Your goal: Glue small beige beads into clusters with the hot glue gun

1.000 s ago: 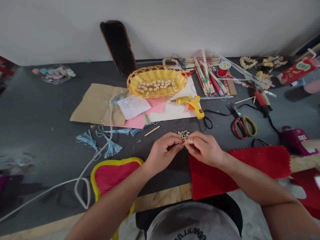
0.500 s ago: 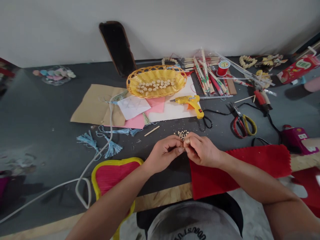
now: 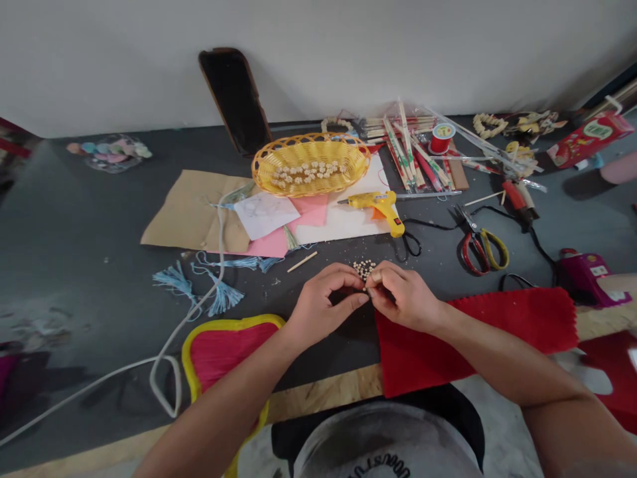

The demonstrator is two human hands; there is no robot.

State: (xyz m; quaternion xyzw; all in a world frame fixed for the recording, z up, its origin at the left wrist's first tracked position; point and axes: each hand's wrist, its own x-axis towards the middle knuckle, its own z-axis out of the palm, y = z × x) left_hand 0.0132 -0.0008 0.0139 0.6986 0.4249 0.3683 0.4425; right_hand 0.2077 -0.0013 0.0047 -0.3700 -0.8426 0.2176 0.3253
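Observation:
A small pile of pale beads lies on the dark tabletop, just above my hands. My left hand and my right hand meet at the fingertips beside the pile. Both pinch something small and pale, mostly hidden by the fingers, and it looks like a bead. My right hand's wrist lies over the edge of a red felt sheet. A yellow woven basket beyond my hands holds small cream flower shapes made of beads.
A yellow glue gun lies on white paper. Red-handled scissors, wooden chopsticks in wrappers, and a red thread spool sit to the right. Blue tassels, a white cord, and a pink yellow-edged pad lie left.
My hands stay together at the fingertips, with only small finger shifts. The whole view has tilted slightly, and the bead pile has not visibly changed.

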